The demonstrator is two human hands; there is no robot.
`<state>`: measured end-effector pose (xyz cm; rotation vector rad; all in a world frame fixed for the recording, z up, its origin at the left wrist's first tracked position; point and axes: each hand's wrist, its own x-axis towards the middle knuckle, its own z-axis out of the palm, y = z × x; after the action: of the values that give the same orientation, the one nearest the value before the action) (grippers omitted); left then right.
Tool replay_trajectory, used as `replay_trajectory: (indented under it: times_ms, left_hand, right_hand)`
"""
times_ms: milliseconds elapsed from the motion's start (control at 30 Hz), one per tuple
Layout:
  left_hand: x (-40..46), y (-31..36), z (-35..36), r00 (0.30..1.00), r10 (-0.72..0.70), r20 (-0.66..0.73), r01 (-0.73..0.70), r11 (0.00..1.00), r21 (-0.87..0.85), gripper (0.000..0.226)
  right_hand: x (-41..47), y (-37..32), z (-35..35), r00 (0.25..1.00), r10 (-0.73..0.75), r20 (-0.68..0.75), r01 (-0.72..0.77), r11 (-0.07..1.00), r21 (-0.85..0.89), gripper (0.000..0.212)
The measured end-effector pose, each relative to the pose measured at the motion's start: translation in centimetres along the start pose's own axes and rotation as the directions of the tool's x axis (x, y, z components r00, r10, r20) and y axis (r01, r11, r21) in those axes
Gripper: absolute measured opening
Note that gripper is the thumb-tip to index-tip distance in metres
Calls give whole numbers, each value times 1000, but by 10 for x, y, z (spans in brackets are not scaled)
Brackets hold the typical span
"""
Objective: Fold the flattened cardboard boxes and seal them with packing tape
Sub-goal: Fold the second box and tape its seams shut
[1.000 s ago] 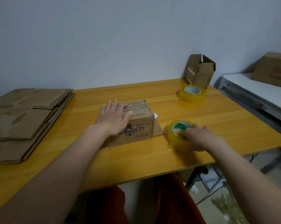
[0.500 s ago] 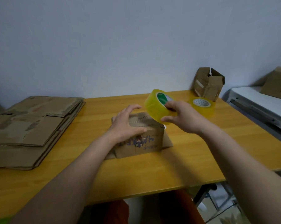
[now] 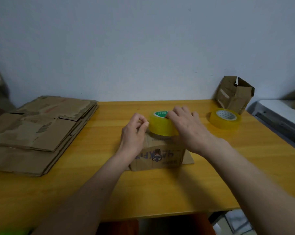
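Box: the small folded brown cardboard box with dark printed lettering sits on the yellow wooden table, centre stage, one flap splayed flat at its right foot.
Tape: the roll of yellowish clear packing tape with the green-labelled core is right on top of that box, lying flat, core opening up.
Right hand: the right hand drapes over the roll from the right, fingers curled over its rim and into the core, so it has the roll firmly in its grasp.
Left hand: the left hand is tight against the roll's left side, fingertips bunched in a narrow pinch at the tape's outer wrap; whether it has the loose end between them, I cannot tell, it's too small and soft to read.
Spare roll: a second roll of yellowish clear tape with a white core lies flat on the table, off to the right and apart from the action.
Stack: a pile of flattened brown cardboard boxes waits on the left of the table.
Far corner: a crumpled, half-open brown cardboard box stands at the back right corner against the pale wall.
Right edge: a white surface sits beside the table.
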<state>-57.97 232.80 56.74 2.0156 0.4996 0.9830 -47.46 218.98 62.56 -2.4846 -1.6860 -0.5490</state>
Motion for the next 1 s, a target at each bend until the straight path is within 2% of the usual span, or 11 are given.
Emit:
replay_trajectory:
  times_ms: [67,133,167,233,267,300,367,500,600,867,1000]
  left_hand:
    - [0,-2,0,1000,-15,-2,15,999,33,12]
    - [1,-3,-1,999,-46,-22,46,998,29,11]
    - [3,-4,-2,998,-61,-35,62,998,27,11]
    - [3,-4,-4,996,-69,-51,71,997,32,9]
    - [3,-4,-4,996,-67,-52,69,997,35,8]
    - [3,-3,-3,996,-66,-54,68,997,36,8]
    - [4,-3,-4,995,-78,-62,80,996,35,7]
    - [5,-6,-7,992,-119,-42,121,991,55,7]
    - [6,-6,-10,988,-149,-28,151,984,94,9]
    - [12,-5,-26,943,-325,-72,333,927,175,18]
    - [13,-10,-46,919,-384,-91,391,918,74,20]
  right_hand:
    - [1,5,11,980,-11,-199,21,999,50,57]
    - [6,6,24,904,186,-386,-41,934,356,63]
    - [9,5,29,852,336,-402,-67,831,552,66]
    - [18,-2,38,790,575,-212,-122,486,865,71]
    - [23,-7,43,780,617,-102,-141,334,932,68]
    - [27,-10,48,778,627,-42,-143,242,960,62]
    - [33,-13,57,779,627,-13,-115,163,980,53]
    - [41,-13,61,793,609,-1,-100,131,986,45]
    - [41,-14,61,771,632,-81,-64,203,977,44]
    - [39,-21,62,728,671,-142,-88,298,951,56]
    - [42,-19,63,719,684,-125,-140,319,937,68]
